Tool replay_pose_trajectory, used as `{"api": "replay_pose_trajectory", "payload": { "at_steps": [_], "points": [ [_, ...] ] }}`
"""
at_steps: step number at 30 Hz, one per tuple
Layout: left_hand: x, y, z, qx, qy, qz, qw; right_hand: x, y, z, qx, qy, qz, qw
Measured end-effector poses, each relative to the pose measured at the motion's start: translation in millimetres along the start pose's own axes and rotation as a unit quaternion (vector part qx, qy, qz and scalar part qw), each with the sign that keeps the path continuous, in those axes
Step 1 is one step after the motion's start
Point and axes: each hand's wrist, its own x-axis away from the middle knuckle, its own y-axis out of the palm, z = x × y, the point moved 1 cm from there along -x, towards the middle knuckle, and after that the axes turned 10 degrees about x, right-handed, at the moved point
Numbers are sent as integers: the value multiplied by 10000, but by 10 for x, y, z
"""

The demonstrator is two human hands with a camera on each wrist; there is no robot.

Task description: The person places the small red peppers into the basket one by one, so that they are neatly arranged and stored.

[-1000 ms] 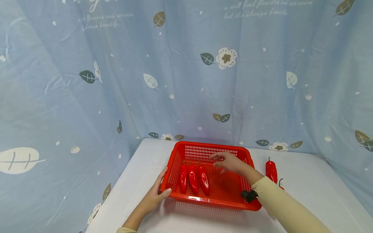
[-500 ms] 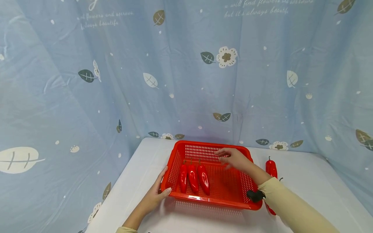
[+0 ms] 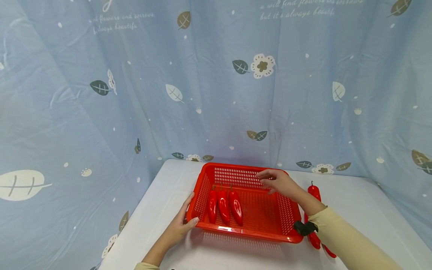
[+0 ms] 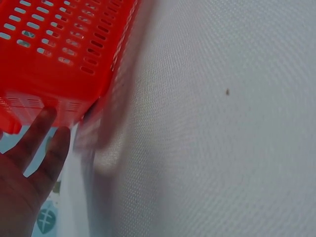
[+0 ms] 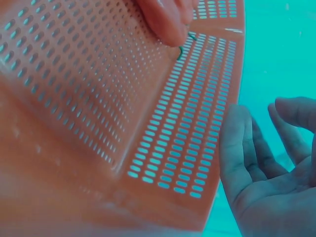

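Note:
A red plastic basket (image 3: 263,236) with slotted walls stands on the white table. Inside its left half lie three glossy red chili peppers (image 3: 223,206) side by side, stems toward the back. My left hand (image 3: 177,228) rests at the basket's front left corner, thumb on the rim; its fingers (image 4: 57,150) extend against the outer wall in the left wrist view. Over the back right part of the basket is my right hand (image 3: 278,183), holding nothing, its fingers loosely bent. The right wrist view shows this hand (image 5: 276,168) beside the slotted wall.
More red peppers (image 3: 314,191) lie on the table (image 3: 357,210) to the right of the basket, partly hidden by my right forearm. A black band (image 3: 305,228) is on the right wrist. Blue patterned cloth (image 3: 216,93) hangs behind and at the sides.
My right hand has moved right and slightly back over the basket, drawing away from the three peppers. More of the peppers beside the basket shows. My left hand stays in place.

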Motion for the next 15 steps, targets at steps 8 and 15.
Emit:
{"api": "replay_pose_trajectory", "payload": {
  "at_steps": [8,15],
  "points": [
    [-11,5,-9,95,81,-59,9999,73,-86,75,133,88,94,9998],
    [-8,15,9,114,102,-30,9999,169,-159,99,197,135,145,9996]
  ]
}}
